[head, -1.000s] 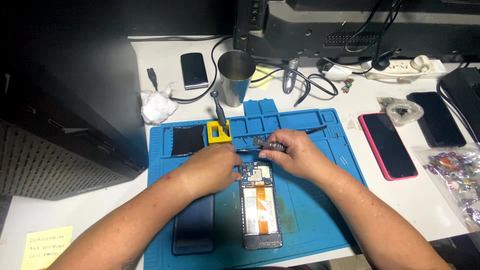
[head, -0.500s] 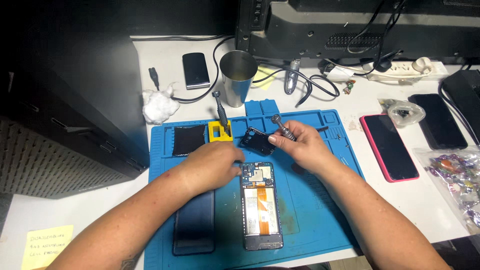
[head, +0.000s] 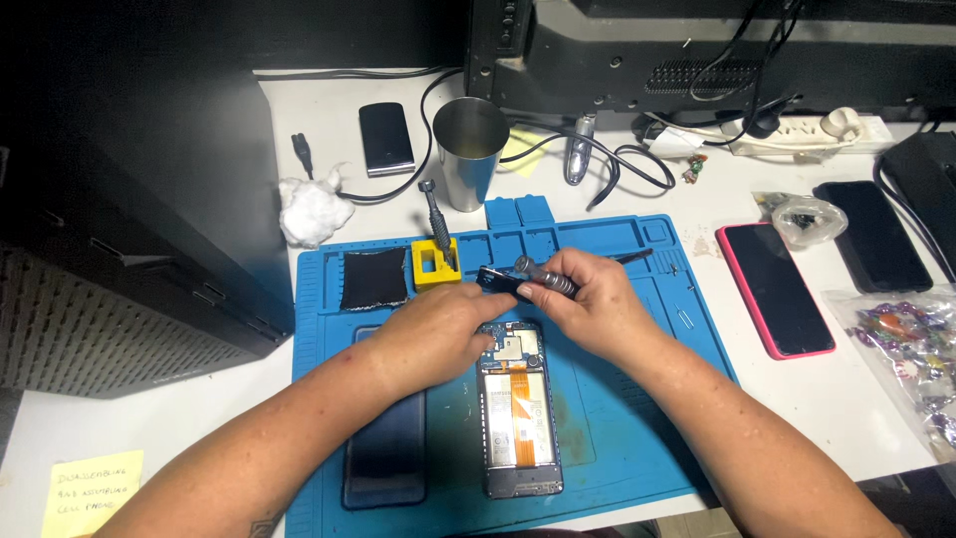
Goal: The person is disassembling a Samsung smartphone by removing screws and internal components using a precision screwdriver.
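The right hand [head: 597, 304] grips a small grey screwdriver [head: 546, 278] in its closed fingers, above the middle of the blue mat [head: 617, 418]. The left hand [head: 438, 329] pinches a small dark part [head: 495, 280] by the screwdriver's tip. Just below both hands lies an open phone [head: 518, 413], nearer the mat's front edge. A yellow holder [head: 435, 264] stands near the back edge.

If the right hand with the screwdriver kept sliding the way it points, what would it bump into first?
The right hand points up-left, so it would probably meet the small dark part at its screwdriver tip first, then the yellow block. Depth is hard to judge.
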